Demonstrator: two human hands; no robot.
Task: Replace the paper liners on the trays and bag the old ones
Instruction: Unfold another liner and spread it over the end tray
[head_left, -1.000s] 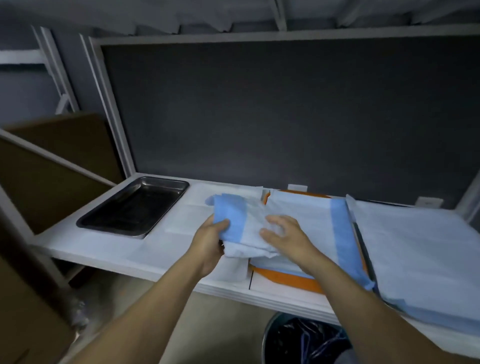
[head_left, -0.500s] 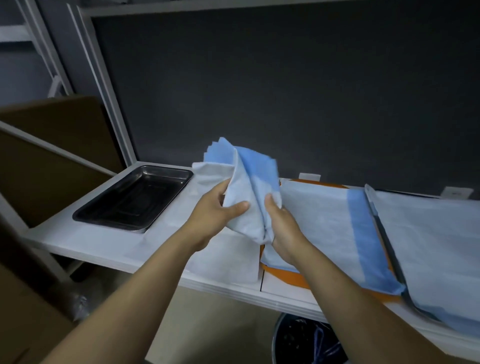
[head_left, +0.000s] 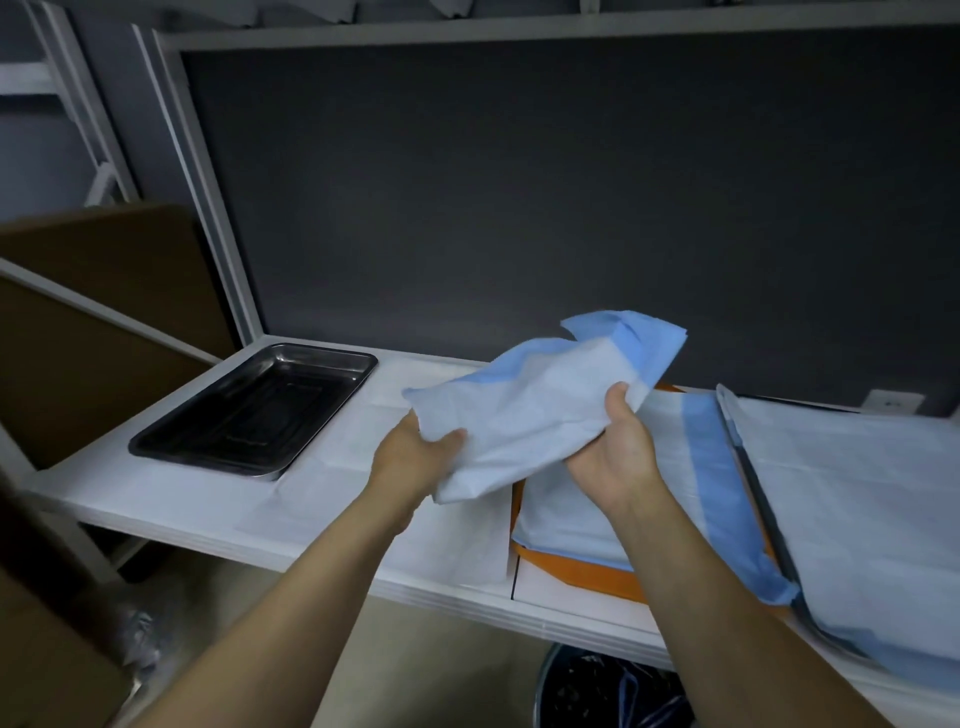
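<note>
Both hands held one crumpled liner (head_left: 535, 410) clear of the worktop (head_left: 156, 499). The left hand (head_left: 415, 457) gripped its left end, thumb on top. The right hand (head_left: 613, 457), palm turned up, had its fingers curled round the right part. The sheet was white with blue showing at the far end, bunched, not flat.

Directly beneath the right hand lay an orange tray (head_left: 576, 577) with a flat liner (head_left: 670, 457) on it. Out past the left hand sat a bare metal tray (head_left: 260, 405). Beyond the right hand was another lined tray (head_left: 753, 478).

Judgement: the bagging step was in hand, the held sheet being the old one gathered up. Below the right forearm, under the worktop edge, a bin with a dark bag (head_left: 597, 691) showed. The next move would call for compacting the wad and lowering it there. The bare metal tray remained unlined.
</note>
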